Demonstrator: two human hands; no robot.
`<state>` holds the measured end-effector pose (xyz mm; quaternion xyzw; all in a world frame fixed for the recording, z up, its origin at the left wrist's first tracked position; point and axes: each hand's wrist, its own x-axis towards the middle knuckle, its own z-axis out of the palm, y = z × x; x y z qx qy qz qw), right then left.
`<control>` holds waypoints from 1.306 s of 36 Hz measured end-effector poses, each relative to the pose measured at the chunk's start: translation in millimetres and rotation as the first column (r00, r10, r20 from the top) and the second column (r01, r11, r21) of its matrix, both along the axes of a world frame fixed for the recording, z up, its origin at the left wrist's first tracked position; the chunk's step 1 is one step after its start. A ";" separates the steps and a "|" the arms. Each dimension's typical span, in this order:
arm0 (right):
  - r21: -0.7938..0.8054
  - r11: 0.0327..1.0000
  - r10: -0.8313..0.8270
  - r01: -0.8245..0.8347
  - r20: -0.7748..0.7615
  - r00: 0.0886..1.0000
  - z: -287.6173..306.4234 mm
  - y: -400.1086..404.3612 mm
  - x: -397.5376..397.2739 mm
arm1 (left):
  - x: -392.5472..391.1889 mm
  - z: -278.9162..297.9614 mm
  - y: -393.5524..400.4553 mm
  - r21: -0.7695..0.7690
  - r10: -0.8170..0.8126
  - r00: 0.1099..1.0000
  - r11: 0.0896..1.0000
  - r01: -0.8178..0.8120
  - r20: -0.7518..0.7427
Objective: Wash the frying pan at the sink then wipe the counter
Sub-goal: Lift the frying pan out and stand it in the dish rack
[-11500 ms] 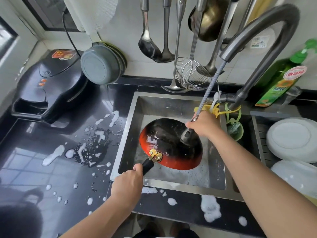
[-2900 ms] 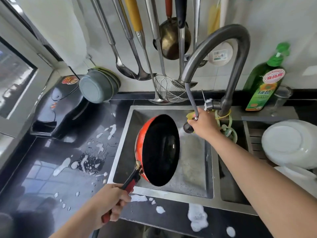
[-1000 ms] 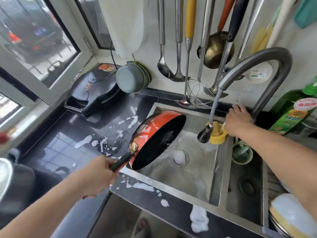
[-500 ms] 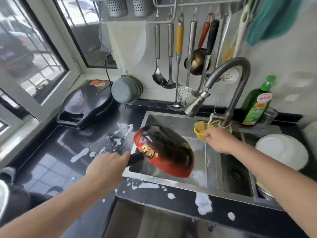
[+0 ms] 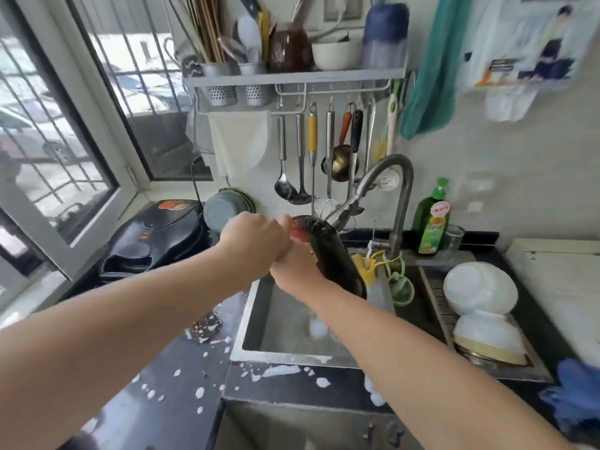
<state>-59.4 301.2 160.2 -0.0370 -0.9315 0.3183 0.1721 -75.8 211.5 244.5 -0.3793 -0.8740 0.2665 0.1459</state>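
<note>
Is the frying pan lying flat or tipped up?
Tipped up: the frying pan stands nearly on edge above the sink, dark underside showing.

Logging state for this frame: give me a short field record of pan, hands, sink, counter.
pan: frying pan held up on edge above the sink
left hand: left hand curled at the pan's near end
right hand: right hand under it, on the pan; grip unclear
faucet: faucet head docked
counter: counter flecked with foam
</note>
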 end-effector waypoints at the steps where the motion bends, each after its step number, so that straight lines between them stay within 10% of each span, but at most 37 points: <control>1: -0.021 1.000 -0.004 0.004 0.007 1.000 5.8 4.2 -0.9 | -1.0 6.7 4.5 0.025 -0.029 1.000 0.999 0.030 -0.012; 6: -0.282 0.958 -0.049 0.047 0.002 0.999 23.2 46.8 -5.9 | -5.7 30.8 1.1 0.435 -0.164 0.985 0.891 0.128 0.047; 9: -0.488 0.868 -0.089 0.088 0.022 0.996 26.7 81.6 -2.5 | -11.0 18.6 -10.2 0.626 -0.062 0.954 0.767 -0.142 0.292; 15: -0.624 0.780 -0.044 0.055 0.034 0.998 22.6 120.3 -4.3 | -9.6 -43.8 -20.7 0.583 0.053 0.687 0.485 -0.652 0.725; 27: -0.710 0.701 0.011 -0.070 -0.087 0.996 45.7 156.1 0.9 | -10.6 -54.9 26.5 0.664 0.048 0.675 0.140 -0.734 0.736; 47: -0.717 0.690 -0.298 0.099 -0.157 0.942 55.2 280.8 46.0 | -3.1 -107.1 116.5 0.466 -0.030 0.493 0.380 -0.799 0.869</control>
